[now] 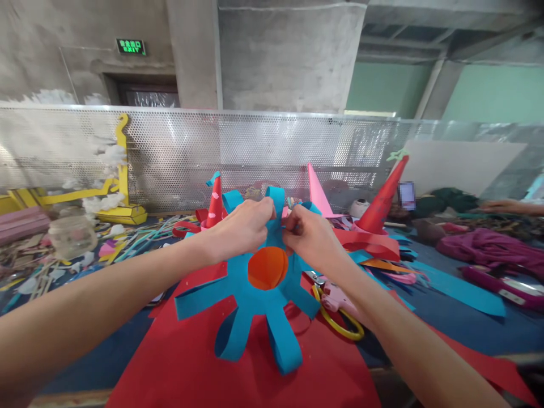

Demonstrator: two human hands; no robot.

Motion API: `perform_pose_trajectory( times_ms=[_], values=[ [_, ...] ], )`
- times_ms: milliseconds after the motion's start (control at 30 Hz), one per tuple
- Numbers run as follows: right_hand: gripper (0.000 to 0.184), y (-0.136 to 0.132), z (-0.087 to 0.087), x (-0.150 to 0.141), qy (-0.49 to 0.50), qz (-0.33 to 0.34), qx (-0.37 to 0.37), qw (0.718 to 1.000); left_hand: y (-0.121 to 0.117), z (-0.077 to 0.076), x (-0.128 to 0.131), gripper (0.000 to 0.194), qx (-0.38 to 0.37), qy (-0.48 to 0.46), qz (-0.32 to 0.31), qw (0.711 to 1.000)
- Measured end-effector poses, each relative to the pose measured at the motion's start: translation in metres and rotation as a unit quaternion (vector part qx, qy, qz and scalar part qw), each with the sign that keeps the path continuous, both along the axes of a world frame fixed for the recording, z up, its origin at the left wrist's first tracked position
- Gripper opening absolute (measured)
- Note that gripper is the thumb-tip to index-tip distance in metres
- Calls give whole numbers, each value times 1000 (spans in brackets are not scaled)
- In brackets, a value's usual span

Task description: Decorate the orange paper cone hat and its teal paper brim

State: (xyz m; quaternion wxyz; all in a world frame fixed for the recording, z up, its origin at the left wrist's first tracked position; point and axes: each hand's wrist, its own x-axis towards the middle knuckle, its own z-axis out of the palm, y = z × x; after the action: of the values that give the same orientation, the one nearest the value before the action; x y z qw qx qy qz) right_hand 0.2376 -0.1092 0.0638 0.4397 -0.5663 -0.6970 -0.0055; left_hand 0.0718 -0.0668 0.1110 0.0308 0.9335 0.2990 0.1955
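My left hand (244, 226) and my right hand (312, 235) are both closed on the top of a blue paper flower (250, 309) with looped strip petals and an orange disc (267, 267) at its middle. The fingers of both hands pinch one blue loop (277, 204) at the flower's upper edge. The flower is held up above a red paper sheet (191, 362) on the table.
Yellow-handled scissors (338, 320) and a pink glue gun (335, 294) lie right of the flower. Red and pink paper cones (382, 198) stand behind, before a perforated metal screen (255, 153). Paper scraps and a jar (70, 235) lie at left; another person's hand (505, 207) is far right.
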Motion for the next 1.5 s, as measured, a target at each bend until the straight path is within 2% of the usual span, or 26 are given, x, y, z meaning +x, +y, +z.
perform_pose_trajectory(
  times_ms=[167, 333, 500, 567, 833, 967, 1067, 1167, 1267, 1400, 1500],
  values=[
    [23, 3, -1, -4, -2, -22, 11, 1000, 0, 1, 1, 25, 17, 1, -3, 1000],
    [18, 4, -4, -4, -9, -15, 16, 1000, 2, 0, 1, 27, 14, -2, -4, 1000],
    [27, 4, -3, -8, -18, -44, 28, 998, 2, -1, 3, 27, 24, 4, -6, 1000],
    [25, 5, -3, -8, -26, -49, 30, 998, 1, -1, 3, 27, 33, 12, -4, 999],
    [19, -2, -5, -2, -20, -33, 30, 999, 2, -4, 3, 27, 18, 4, -1, 1000],
    [11, -12, -5, 1, 73, -26, 83, 994, 6, -8, 1, 28, -1, -11, -17, 1000],
    [5, -19, -5, 7, 140, 6, 126, 982, 6, -10, 2, 27, -47, -23, -22, 998],
    [12, -20, -7, 14, 83, 1, 86, 993, 4, -15, 5, 18, -108, -43, -6, 993],
    [11, -16, -10, 14, -5, -32, 35, 999, 2, -19, 9, 11, -130, -77, -14, 988],
    [11, -5, -10, 10, -58, -75, 40, 995, -2, -23, 11, 14, -132, -110, -8, 985],
    [2, 1, -8, 9, -99, -83, 43, 991, -4, -23, 11, 17, -132, -125, -5, 983]
  ],
)
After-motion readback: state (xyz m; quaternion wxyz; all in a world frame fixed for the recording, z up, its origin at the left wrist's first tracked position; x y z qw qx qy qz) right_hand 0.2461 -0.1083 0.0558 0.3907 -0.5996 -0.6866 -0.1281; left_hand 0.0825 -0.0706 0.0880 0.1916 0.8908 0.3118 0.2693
